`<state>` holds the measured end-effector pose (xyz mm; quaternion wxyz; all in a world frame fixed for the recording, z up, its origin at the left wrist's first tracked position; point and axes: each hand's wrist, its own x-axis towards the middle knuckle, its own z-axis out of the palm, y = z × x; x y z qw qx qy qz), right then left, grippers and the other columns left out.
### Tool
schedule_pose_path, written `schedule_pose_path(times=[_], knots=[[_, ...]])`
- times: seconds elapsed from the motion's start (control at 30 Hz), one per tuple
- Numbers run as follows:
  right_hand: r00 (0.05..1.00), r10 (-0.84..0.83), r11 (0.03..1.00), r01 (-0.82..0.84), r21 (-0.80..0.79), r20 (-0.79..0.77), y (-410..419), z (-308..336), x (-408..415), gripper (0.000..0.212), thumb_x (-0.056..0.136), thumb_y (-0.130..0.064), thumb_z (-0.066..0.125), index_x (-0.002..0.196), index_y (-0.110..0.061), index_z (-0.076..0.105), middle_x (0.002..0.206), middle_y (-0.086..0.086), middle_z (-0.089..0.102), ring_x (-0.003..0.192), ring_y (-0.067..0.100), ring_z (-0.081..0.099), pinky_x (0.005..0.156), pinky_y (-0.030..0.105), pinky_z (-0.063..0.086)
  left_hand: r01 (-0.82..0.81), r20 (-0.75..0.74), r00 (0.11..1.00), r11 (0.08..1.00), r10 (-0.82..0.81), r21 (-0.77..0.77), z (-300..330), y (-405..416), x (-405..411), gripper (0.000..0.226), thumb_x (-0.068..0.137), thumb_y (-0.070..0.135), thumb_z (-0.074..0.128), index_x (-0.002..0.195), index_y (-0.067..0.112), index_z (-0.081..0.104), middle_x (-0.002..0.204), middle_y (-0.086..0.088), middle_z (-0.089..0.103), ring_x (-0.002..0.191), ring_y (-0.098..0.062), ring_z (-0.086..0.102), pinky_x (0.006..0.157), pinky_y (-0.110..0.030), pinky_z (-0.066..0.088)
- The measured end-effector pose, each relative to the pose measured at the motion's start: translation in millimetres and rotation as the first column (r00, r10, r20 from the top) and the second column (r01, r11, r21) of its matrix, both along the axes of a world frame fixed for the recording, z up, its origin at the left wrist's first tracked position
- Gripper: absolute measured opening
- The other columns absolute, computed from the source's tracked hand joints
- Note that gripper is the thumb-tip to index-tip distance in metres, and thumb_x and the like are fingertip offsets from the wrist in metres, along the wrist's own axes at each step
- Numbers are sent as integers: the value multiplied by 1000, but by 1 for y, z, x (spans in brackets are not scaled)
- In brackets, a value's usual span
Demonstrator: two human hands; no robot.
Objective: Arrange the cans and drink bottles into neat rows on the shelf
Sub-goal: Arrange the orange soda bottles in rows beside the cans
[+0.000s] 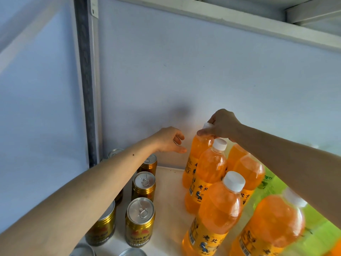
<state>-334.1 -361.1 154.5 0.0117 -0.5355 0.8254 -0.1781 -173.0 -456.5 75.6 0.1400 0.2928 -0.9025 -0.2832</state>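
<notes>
Your right hand (222, 125) is closed over the white screw cap of the rearmost orange plastic drink bottle (196, 159), right of centre, standing close to the pale back wall (203, 80). Your left hand (170, 139) hovers just left of that bottle, fingers loosely curled and half open, holding nothing. Below, more orange bottles (217, 209) stand in two files on the white shelf (169, 209). Gold ribbed cans with silver pull-tab lids (140, 221) line the lower left. At the lower right edge sit what look like green bottles (313, 235), blurred.
</notes>
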Motion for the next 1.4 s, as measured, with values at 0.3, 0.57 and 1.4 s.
schedule_pose_path(times=[0.3, 0.57, 1.4], knots=[[999, -41, 999, 41, -25, -12, 4, -4, 7, 51, 66, -51, 81, 90, -8, 69, 83, 3, 67, 70, 16, 61, 51, 19, 42, -36, -21, 999, 999, 35, -29, 10, 9, -3, 57, 82, 36, 73, 131, 16, 54, 125, -3, 63, 109, -16, 61, 91, -27, 48], [975, -8, 986, 44, -160, 220, 32, 23, -13, 43, 68, -46, 83, 83, -7, 72, 75, 5, 75, 74, 20, 74, 77, 38, 61, -40, -69, 997, 998, 37, -40, 32, 22, -6, 56, 80, 35, 75, 129, 15, 55, 125, -3, 63, 109, -16, 61, 94, -30, 50], [971, -204, 979, 206, -5, 128, 70, -2, -83, 46, 70, -45, 82, 80, -3, 65, 67, 4, 61, 53, 12, 56, 45, 20, 38, -50, -211, 977, 996, 34, -70, 85, 43, -51, 52, 79, 30, 77, 125, 14, 58, 122, -3, 64, 107, -15, 61, 94, -31, 50]])
